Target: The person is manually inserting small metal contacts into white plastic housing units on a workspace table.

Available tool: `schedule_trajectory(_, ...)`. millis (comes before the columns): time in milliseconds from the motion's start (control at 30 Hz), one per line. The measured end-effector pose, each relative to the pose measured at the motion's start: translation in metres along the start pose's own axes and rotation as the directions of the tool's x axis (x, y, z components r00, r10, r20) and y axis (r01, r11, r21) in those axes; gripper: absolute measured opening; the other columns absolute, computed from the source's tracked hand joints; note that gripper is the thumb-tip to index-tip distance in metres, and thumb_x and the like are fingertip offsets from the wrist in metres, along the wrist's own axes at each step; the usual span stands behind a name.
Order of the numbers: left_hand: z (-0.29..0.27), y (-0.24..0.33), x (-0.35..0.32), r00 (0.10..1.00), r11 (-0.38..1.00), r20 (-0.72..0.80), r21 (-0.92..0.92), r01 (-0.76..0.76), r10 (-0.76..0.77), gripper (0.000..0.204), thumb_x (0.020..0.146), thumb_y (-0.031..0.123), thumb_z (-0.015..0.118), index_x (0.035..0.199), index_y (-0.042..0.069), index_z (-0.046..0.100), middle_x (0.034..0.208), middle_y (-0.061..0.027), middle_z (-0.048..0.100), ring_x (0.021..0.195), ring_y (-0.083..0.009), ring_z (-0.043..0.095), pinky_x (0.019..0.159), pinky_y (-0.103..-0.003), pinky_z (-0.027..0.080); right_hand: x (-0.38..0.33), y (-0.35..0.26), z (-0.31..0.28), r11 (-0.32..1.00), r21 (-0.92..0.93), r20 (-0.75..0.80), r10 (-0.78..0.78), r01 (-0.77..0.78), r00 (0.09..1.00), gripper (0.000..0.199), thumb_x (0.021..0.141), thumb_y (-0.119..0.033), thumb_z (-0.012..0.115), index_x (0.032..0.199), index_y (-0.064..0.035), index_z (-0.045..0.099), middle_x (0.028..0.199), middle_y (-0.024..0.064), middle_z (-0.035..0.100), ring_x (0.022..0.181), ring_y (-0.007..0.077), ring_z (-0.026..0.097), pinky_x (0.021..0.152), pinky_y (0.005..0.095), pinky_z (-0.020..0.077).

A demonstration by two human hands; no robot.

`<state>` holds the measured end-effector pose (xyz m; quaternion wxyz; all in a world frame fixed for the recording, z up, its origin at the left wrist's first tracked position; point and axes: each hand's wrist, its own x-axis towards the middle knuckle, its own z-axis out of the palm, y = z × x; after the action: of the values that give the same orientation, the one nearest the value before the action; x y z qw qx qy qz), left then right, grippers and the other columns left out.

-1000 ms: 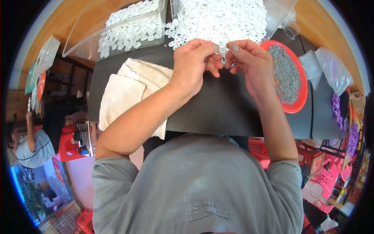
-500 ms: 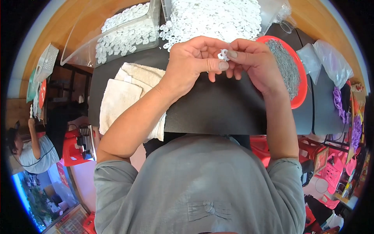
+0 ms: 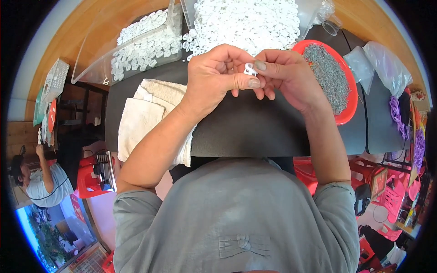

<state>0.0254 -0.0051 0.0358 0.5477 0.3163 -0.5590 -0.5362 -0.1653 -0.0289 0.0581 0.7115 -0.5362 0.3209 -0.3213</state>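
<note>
Held a little above the black table (image 3: 250, 127), just on the near side of the heap: a small white piece (image 3: 249, 70) with holes through it. Pressed around its left and near edge, the thumb and fingertips of the left hand (image 3: 211, 75), with no gap to spare. Closed on its right edge, the thumb and forefinger of the right hand (image 3: 291, 75); too small and covered to tell whether anything else sits between them.

Directly beyond the hands, a broad heap of white pieces (image 3: 246, 22), its near edge partly hidden by the knuckles. Far left, a clear bin (image 3: 172, 55) of similar pieces, with a few loose ones between bin and heap. Near left, a folded cream cloth (image 3: 139, 123), partly covered by the left forearm. Close beside the right hand, a red bowl (image 3: 348, 111) full of thin grey metal bits (image 3: 328, 77). Farther right, clear plastic bags (image 3: 387, 68) and purple cord (image 3: 397, 117). Off at the far left, a seated co-worker (image 3: 50, 182) with an arm raised.
</note>
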Motion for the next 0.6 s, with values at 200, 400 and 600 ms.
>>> schedule_trajectory(200, -0.002, 0.001, 0.001, 1.0, 0.999, 0.014, 0.043, -0.002, 0.001, 0.028, 0.073, 0.001, 0.08, 0.097, -0.002, 0.066, 0.071, -0.0003, 0.06, 0.06, -0.0033, 0.054, 0.048, -0.018, 0.044, -0.002, -0.002, 0.004, 0.997, -0.07, -0.057, -0.021, 0.017, 0.998, 0.021, 0.093, -0.02, 0.061, 0.087, -0.0008, 0.062, 0.068, 0.0033, 0.06, 0.058, 0.0119, 0.061, 0.047, 0.0203, 0.0426)
schedule_trajectory(400, -0.001, 0.003, 0.0, 1.0, 0.999, 0.025, 0.051, -0.012, 0.011, 0.03, 0.072, 0.001, 0.081, 0.097, 0.0, 0.066, 0.07, 0.0018, 0.057, 0.062, -0.0021, 0.054, 0.05, -0.017, 0.042, -0.002, -0.001, 0.002, 0.99, -0.127, -0.039, -0.066, 0.061, 0.997, 0.021, 0.094, -0.021, 0.061, 0.087, -0.0009, 0.061, 0.07, 0.0028, 0.061, 0.058, 0.0112, 0.061, 0.048, 0.0204, 0.0426)
schedule_trajectory(600, -0.001, 0.012, -0.007, 0.999, 0.987, 0.049, 0.156, -0.03, 0.022, 0.031, 0.073, -0.001, 0.079, 0.101, -0.004, 0.064, 0.081, -0.0029, 0.063, 0.068, -0.0076, 0.057, 0.055, -0.02, 0.047, -0.002, 0.005, 0.006, 0.998, -0.002, 0.019, -0.07, 0.07, 0.997, 0.021, 0.093, -0.019, 0.062, 0.087, 0.0007, 0.061, 0.069, 0.0033, 0.06, 0.056, 0.0109, 0.06, 0.045, 0.019, 0.0402)
